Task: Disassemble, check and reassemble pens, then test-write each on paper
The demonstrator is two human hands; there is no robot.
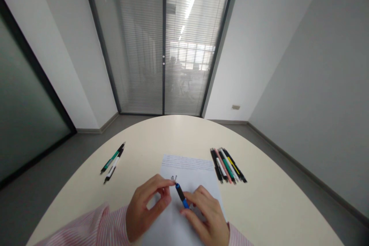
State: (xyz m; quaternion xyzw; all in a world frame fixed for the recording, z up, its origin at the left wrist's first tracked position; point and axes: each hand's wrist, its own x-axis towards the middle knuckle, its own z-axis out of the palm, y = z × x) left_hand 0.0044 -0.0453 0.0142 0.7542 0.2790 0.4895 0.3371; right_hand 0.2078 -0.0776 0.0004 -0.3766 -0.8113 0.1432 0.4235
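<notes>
Both my hands rest on a white sheet of paper [188,169] lying on a cream table [161,138]. My right hand [206,215] grips a blue and black pen [181,196] by its lower barrel, with the pen's black end pointing away from me. My left hand [147,207] pinches a small silvery part [173,178] at that black end between thumb and fingertips. Pink striped sleeves cover both my forearms.
Two pens [113,162], one green and one white, lie at the table's left. A row of several pens [227,165] in black, pink, green and yellow lies right of the paper. Beyond the table stand grey floor, white walls and a glass door with blinds [164,46].
</notes>
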